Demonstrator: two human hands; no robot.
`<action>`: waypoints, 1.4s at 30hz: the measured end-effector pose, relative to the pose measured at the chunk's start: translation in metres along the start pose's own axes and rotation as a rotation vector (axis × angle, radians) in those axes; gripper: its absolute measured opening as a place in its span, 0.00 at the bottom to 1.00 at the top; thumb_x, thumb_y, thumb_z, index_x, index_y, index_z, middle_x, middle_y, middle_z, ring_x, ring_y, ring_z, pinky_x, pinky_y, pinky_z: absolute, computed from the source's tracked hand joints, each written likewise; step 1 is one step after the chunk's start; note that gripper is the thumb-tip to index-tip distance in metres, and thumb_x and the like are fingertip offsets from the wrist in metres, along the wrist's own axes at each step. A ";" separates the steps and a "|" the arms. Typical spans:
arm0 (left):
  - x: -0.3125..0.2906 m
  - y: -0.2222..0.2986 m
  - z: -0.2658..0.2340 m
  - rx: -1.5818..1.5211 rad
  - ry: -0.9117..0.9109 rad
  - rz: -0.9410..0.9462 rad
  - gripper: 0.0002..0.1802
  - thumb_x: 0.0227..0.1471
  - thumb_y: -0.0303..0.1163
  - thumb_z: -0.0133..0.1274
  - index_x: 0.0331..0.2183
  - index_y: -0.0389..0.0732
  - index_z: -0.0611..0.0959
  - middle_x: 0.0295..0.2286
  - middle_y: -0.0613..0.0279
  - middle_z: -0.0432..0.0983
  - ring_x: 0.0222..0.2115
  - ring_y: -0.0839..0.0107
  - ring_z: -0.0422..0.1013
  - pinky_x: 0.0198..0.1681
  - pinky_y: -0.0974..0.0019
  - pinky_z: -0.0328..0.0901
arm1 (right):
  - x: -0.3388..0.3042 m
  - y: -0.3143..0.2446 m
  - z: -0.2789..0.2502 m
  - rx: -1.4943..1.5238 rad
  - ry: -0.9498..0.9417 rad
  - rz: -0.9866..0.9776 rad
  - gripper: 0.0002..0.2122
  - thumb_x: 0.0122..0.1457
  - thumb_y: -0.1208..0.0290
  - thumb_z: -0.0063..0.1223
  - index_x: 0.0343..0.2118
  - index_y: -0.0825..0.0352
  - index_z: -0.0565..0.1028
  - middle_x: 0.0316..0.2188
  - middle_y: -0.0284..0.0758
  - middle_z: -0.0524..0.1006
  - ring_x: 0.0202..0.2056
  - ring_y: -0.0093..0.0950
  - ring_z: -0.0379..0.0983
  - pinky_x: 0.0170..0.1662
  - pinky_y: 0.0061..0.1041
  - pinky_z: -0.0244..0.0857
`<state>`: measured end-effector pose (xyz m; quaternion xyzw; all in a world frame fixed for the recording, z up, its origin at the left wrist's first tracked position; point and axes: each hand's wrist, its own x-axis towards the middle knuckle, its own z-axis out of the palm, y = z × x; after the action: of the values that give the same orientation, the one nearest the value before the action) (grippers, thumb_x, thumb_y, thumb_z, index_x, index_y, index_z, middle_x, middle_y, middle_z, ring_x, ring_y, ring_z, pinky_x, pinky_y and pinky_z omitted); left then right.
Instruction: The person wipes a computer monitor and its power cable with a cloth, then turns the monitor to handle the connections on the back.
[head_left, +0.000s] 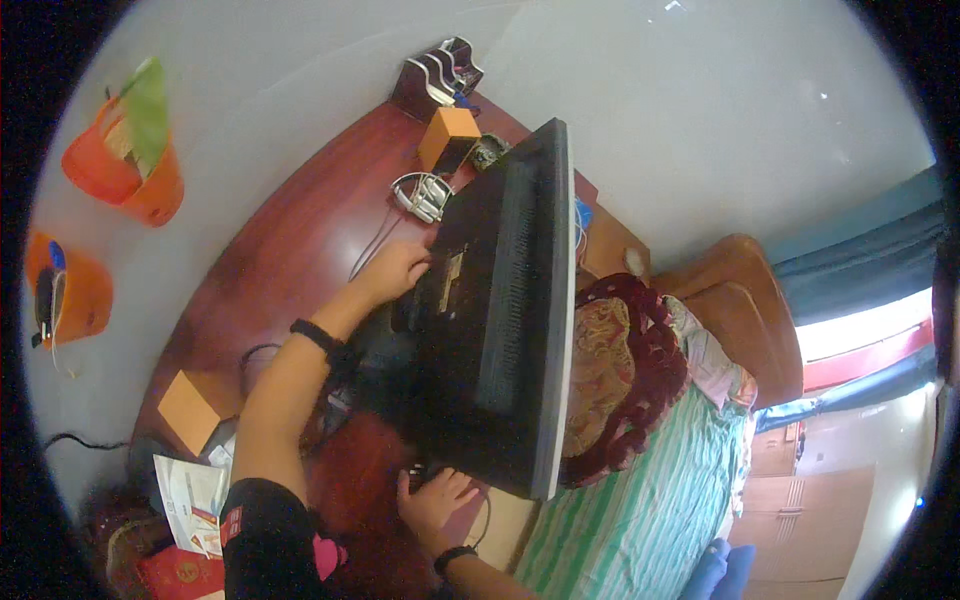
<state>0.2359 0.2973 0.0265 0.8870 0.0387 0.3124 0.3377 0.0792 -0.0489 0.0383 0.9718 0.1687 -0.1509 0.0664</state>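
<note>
A large dark monitor (490,320) with a silver edge stands tilted across the middle, its vented back toward me. My left hand (395,272) reaches to its back panel beside a pale label (451,282). The fingers there are curled against the panel; whatever they grip is hidden. Lower down, my right hand (438,502) rests by the monitor's bottom corner with its fingers apart. Close to its thumb is a small black piece (417,474), too dark to name. A thin cable (487,525) runs beside that hand.
On the reddish wooden desk (290,240) are silver headphones (424,197), an orange box (451,135) and a dark organizer (415,85). Orange baskets (160,195) hang on the wall. Papers (185,490) lie lower left. Beyond the monitor are a green-striped bed (640,510) and brown chair (740,330).
</note>
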 end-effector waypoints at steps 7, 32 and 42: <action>0.011 0.003 -0.014 0.012 -0.037 0.061 0.07 0.46 0.28 0.53 0.30 0.34 0.77 0.28 0.46 0.73 0.33 0.47 0.69 0.37 0.52 0.64 | -0.004 0.002 0.005 0.011 0.153 -0.069 0.38 0.53 0.40 0.43 0.47 0.80 0.65 0.45 0.51 0.66 0.52 0.48 0.57 0.60 0.53 0.39; 0.013 -0.010 -0.007 0.023 -0.075 0.083 0.08 0.48 0.30 0.52 0.27 0.35 0.78 0.28 0.44 0.74 0.32 0.46 0.71 0.37 0.50 0.65 | -0.001 0.006 0.029 0.140 0.080 -0.040 0.44 0.53 0.44 0.47 0.58 0.84 0.51 0.61 0.60 0.48 0.65 0.50 0.34 0.62 0.55 0.29; -0.031 -0.045 -0.010 0.069 -0.254 -0.106 0.10 0.49 0.30 0.48 0.33 0.38 0.80 0.33 0.45 0.76 0.37 0.46 0.70 0.42 0.51 0.65 | -0.003 -0.001 0.017 0.080 0.024 -0.041 0.44 0.54 0.44 0.45 0.58 0.84 0.50 0.61 0.60 0.46 0.65 0.51 0.35 0.63 0.54 0.29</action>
<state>0.2111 0.3287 -0.0120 0.9273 0.0532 0.1779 0.3251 0.0718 -0.0524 0.0234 0.9717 0.1834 -0.1473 0.0222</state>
